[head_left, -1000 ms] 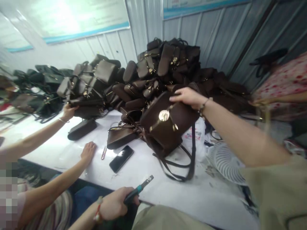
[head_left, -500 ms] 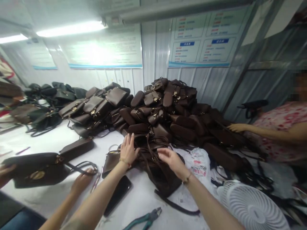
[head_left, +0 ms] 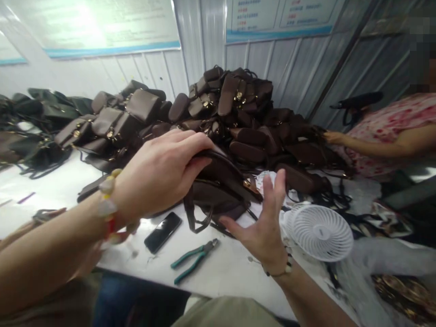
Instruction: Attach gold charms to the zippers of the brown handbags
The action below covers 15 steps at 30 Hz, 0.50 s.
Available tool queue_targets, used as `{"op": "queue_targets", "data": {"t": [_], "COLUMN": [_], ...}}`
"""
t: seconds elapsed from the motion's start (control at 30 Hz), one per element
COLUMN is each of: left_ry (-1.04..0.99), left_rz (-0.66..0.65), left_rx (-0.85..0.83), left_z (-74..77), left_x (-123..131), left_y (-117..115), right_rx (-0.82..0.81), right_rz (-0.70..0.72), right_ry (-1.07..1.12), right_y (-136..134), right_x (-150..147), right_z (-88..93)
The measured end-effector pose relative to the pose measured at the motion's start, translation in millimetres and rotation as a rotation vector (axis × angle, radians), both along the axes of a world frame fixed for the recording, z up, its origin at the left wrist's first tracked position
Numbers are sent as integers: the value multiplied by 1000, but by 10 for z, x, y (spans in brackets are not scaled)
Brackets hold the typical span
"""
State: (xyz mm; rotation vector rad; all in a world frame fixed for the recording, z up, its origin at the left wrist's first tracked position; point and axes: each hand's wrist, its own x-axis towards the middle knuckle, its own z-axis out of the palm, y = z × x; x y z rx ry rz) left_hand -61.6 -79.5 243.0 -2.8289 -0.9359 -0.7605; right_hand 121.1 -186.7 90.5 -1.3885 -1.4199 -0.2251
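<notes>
My left hand [head_left: 158, 170] grips the upper edge of a dark brown handbag [head_left: 223, 175], its thumb and fingers closed over the leather. The handbag hangs tilted above the white table [head_left: 235, 272], its gold clasp facing right and its strap dangling below. To the right, my right hand [head_left: 264, 227] is open, thumb and fingers spread beside the bag's lower side. Whether the right thumb touches the bag or strap, I cannot tell. In front of the bag lie teal-handled pliers [head_left: 195, 260] and a black phone [head_left: 163, 232].
A large heap of brown handbags [head_left: 228, 95] stands along the wall, with black bags [head_left: 56, 109] at far left. A white fan [head_left: 320, 231] sits at the right. A co-worker's hand [head_left: 334, 137] touches the heap's right end. Another person's hand is partly hidden behind my left arm.
My left hand has taken hold of a handbag and raised it nearer to me. My right hand has come closer too, fingers spread. The view has tilted downward.
</notes>
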Motion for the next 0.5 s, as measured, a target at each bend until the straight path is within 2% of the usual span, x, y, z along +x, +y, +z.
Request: {"op": "queue_targets", "data": {"t": [0.03,0.07,0.1,0.13,0.2,0.23,0.27,0.3,0.33,0.4,0.47,0.5], "left_ry": [-34,-75,-118,-159,-216,-223,-233,-234,-200,-59,107,168], "left_rz": [-8,-1,11,27,22,19,34,45,2,-143,-221,-198], "left_rx": [-97,-202,-309,-408,-568,-593,-532,-418,-321,-195,-175,-178], "left_z": [-74,-219,-431,-699,-1340,-1673,-1988,-2269,-2504,-2821,-2954,-2971], "left_x": [-21,-46,-74,-100,-138,-147,-148,-139,-121,-64,10,48], "left_y": [-109,-177,-214,-234,-279,-327,-398,-489,-594,-801,-949,-993], "right_rx": [16,-3,-58,-138,-332,-425,-497,-549,-583,-616,-628,-637], "right_rz": [-9,0,26,61,144,193,234,262,274,266,252,259], "right_ry": [21,49,78,101,114,95,65,37,19,11,17,13], "right_y": [-73,-150,-223,-285,-366,-384,-392,-396,-401,-433,-497,-536], "right_x": [55,129,216,307,471,534,581,614,637,667,689,698], "right_z": [42,53,31,-26,-231,-370,-522,-678,-829,-1082,-1249,-1302]}}
